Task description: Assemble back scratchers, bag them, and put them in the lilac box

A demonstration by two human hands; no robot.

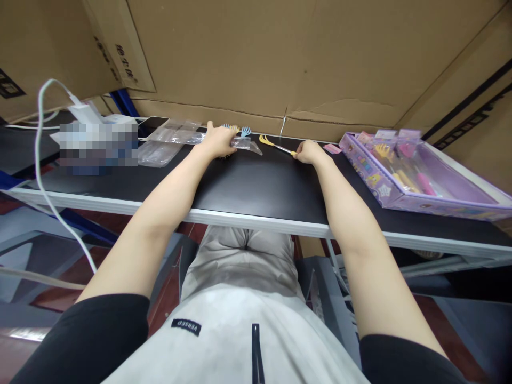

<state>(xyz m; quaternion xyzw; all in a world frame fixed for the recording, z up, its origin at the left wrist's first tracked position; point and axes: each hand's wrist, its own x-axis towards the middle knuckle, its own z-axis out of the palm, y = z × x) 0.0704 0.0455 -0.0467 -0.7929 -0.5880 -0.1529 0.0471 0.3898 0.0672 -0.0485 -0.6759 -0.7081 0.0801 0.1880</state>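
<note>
My right hand [309,152] pinches the handle end of a yellow back scratcher [285,149] with a metal shaft. Its clawed head points left, towards my left hand [219,141]. Closed around a narrow clear plastic sleeve [244,142], my left hand has the sleeve's end sticking out to the right, apart from the scratcher. Just behind that hand, blue claw heads [246,131] and a yellow one [234,129] show on the table; their handles are hidden. More clear plastic sleeves [162,152] lie to the left. A small pink card [333,149] rests beside my right hand.
At right stands an open purple display box [384,194] with packaged yellow and pink scratchers inside. A phone [154,126], a white charger [86,113] with its cable, and a blurred-out object are at left. Cardboard [240,58] walls the back of the black table [256,186].
</note>
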